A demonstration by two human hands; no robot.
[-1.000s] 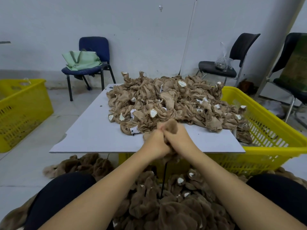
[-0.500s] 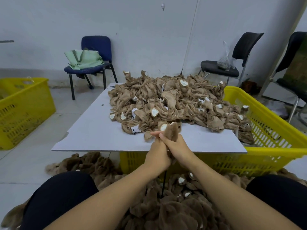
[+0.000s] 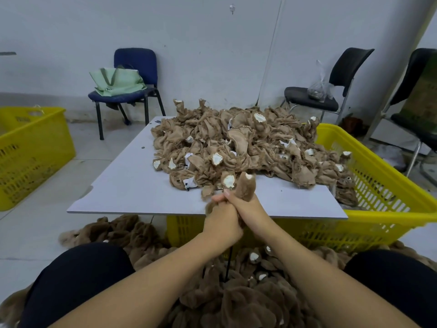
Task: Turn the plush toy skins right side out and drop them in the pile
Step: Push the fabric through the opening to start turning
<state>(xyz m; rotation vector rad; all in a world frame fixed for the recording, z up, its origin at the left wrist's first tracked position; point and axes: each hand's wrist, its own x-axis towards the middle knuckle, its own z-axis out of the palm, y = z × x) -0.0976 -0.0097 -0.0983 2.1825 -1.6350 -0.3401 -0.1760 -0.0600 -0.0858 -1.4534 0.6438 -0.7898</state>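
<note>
single head-worn view, facing forward and down, close over hands (image 3: 236, 209) and board (image 3: 132, 183)

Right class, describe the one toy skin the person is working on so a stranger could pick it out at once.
Start at the white table heaped with pale tan skins. At its near edge, the left hand and right hand clasp one skin. It alone stands upright, dark fuzzy brown with a white tip.
</note>
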